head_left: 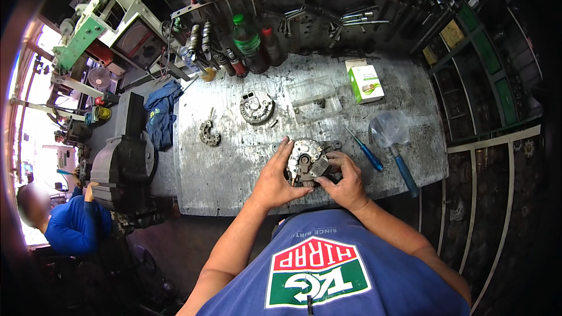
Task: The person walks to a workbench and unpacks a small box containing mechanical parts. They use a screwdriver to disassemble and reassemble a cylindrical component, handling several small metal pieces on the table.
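Note:
A round metal alternator housing [305,157] rests at the near edge of the scratched steel workbench [234,158]. My left hand [275,178] cups its left side, fingers up along the rim. At its lower right side, my right hand [346,181] presses a small grey ribbed part [321,167] against the housing with thumb and fingers. Farther back lie a second round alternator cover [256,107] and a curved rectifier piece [209,133].
Two blue-handled screwdrivers [366,152] [404,172] and a clear plastic bag [389,127] lie to the right, a green-white box [366,83] behind them. Bottles [247,36] and hanging tools line the back. A black bench vise [120,164] and blue rag [159,114] sit left. A person in blue [70,222] sits at far left.

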The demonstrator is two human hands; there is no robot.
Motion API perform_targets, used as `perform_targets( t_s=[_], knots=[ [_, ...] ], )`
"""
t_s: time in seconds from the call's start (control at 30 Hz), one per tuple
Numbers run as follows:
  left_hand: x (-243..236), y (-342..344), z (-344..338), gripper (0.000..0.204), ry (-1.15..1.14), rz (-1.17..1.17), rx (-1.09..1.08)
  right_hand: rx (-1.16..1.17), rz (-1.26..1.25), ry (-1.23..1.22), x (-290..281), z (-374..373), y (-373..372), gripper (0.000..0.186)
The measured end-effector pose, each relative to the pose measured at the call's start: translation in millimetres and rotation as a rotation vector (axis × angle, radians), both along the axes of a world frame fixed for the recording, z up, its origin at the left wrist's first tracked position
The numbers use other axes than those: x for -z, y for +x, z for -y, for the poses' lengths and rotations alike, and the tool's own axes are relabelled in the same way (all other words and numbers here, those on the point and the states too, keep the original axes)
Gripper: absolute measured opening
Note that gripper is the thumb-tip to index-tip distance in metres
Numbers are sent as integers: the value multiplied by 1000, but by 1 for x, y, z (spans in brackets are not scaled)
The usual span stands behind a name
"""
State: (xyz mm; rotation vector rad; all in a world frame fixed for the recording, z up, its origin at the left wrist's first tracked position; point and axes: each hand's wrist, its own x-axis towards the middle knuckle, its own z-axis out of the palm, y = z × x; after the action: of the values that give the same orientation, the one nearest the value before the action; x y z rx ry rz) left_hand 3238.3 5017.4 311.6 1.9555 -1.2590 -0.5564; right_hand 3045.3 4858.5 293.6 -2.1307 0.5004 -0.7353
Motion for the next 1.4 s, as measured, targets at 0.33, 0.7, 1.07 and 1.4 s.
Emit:
perform_targets(
  t_s=[0.33, 0.7, 1.07, 1.4],
  knots=[
    [-3, -5, 1, 136, 34, 0, -30, -8, -26, 28, -1, 1, -2, 54],
    [-4, -8, 2, 137, 44, -34, -46, -18, -28, 16, -3, 5, -2, 53],
    [-3, -12, 2, 135, 45, -20, -77, -26, -41, 111, -3, 6, -2, 54],
    [-6, -23, 2, 134, 73, 19, -150, 57, -83, 94, -5, 108, 40, 21]
  ],
)
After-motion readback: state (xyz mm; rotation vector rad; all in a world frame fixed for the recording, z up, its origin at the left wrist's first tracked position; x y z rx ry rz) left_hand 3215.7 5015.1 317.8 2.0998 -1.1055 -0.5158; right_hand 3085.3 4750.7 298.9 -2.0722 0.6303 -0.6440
